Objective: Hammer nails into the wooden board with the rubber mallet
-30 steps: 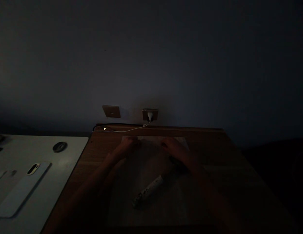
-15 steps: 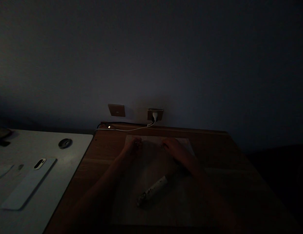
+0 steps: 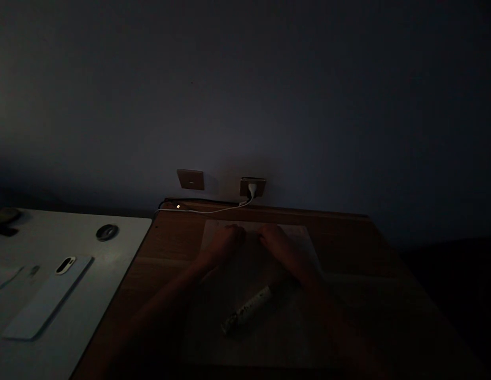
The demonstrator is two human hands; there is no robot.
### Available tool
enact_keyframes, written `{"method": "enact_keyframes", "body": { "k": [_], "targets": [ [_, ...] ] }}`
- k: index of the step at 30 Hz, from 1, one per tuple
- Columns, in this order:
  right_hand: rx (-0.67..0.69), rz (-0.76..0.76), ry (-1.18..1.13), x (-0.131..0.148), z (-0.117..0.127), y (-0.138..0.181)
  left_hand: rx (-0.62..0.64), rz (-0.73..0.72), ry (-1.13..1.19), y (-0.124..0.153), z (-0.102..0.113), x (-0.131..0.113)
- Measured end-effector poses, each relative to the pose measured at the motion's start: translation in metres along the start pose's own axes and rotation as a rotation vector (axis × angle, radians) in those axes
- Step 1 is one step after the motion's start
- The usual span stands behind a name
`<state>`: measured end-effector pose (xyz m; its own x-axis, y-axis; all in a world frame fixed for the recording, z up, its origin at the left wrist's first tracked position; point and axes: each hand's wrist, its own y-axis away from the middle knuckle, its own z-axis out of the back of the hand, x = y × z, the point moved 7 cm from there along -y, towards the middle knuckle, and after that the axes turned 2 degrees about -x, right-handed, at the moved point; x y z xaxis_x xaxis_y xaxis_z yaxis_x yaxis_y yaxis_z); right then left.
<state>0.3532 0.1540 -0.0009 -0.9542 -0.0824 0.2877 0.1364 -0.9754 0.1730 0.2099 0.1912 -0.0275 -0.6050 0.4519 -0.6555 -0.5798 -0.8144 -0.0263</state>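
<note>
The scene is very dark. My left hand (image 3: 225, 244) and my right hand (image 3: 277, 241) rest close together at the far edge of a pale sheet (image 3: 304, 237) that lies on a brown wooden table (image 3: 170, 243). Their fingers lie on the sheet, but the dimness hides whether they pinch it. A pale speckled stick-like object (image 3: 248, 309) lies on the sheet nearer to me, between my forearms, touched by neither hand.
A white table (image 3: 83, 295) stands to the left with a phone face down (image 3: 43, 301), a small round dark object (image 3: 106, 232) and other dim items. A white cable (image 3: 213, 209) runs from a wall socket (image 3: 252, 187) along the table's back edge.
My left hand has slid right along the sheet's far edge, and both hands now sit close together. The view has shifted slightly.
</note>
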Motion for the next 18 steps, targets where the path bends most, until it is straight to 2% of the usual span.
{"method": "enact_keyframes", "body": {
  "k": [5, 8, 10, 13, 15, 18],
  "targets": [
    [-0.003, 0.050, -0.015, 0.014, 0.011, -0.001, 0.017, -0.047, -0.124, 0.000, 0.000, -0.005],
    [0.005, 0.051, -0.005, 0.022, 0.009, -0.004, -0.047, 0.013, -0.053, 0.001, 0.009, -0.004],
    [-0.002, 0.047, 0.013, 0.025, 0.004, -0.006, -0.163, 0.131, 0.187, 0.003, 0.018, 0.004],
    [-0.017, 0.052, 0.044, 0.028, -0.002, -0.007, -0.282, 0.401, 0.801, 0.012, 0.012, 0.022],
    [-0.015, 0.081, 0.060, 0.030, -0.005, -0.007, -0.255, 0.518, 1.079, 0.019, -0.004, 0.025],
    [-0.013, 0.167, 0.064, 0.035, 0.000, -0.006, -0.157, 0.582, 1.275, 0.029, -0.026, 0.019]
  ]
}}
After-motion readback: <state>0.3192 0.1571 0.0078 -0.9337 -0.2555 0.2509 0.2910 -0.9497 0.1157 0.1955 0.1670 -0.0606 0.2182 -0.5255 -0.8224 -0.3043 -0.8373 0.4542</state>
